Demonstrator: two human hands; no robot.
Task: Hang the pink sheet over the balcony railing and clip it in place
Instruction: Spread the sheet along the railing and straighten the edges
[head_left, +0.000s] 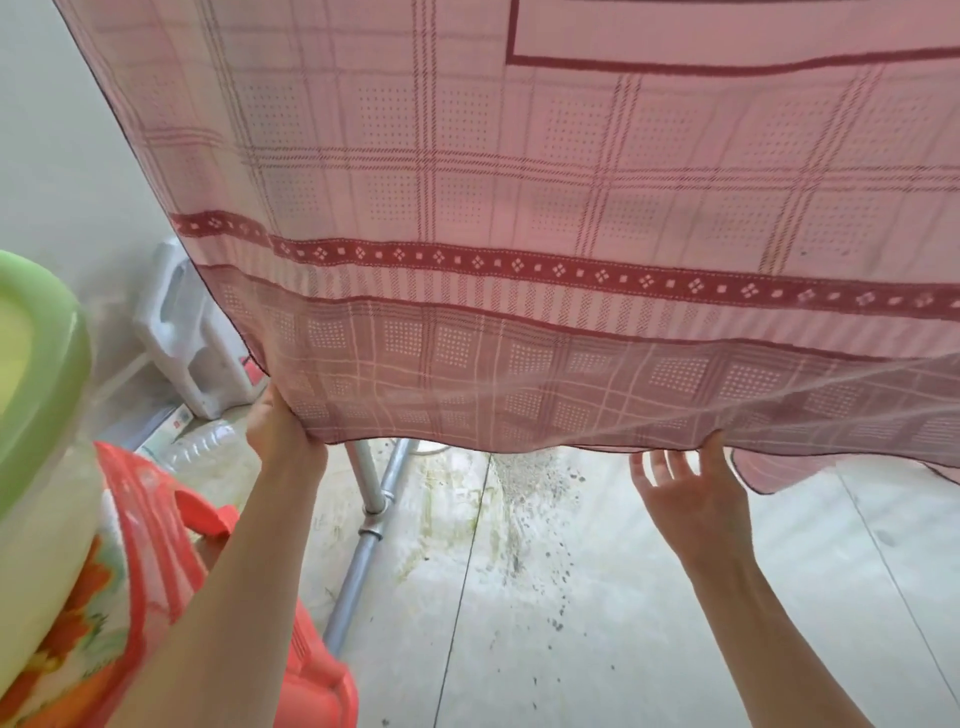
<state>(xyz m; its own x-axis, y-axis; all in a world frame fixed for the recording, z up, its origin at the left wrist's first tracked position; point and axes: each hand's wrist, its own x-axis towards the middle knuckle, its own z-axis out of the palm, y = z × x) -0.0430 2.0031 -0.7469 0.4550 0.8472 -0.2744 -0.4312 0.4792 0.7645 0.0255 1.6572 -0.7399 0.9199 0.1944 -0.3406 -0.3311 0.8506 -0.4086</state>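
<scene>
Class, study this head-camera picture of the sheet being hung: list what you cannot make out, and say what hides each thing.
- Balcony railing and any clips: head view, cut off above the top edge or covered by the pink sheet.
- Left hand fingertips: tucked behind the sheet's hem.
- Right hand thumb tip: hidden at the hem.
- White plastic jug: partly behind the sheet.
- Metal pipe: its top passes behind the sheet.

Sheet (519, 208) above floor (597, 597), metal pipe (363, 551) beneath its left part
</scene>
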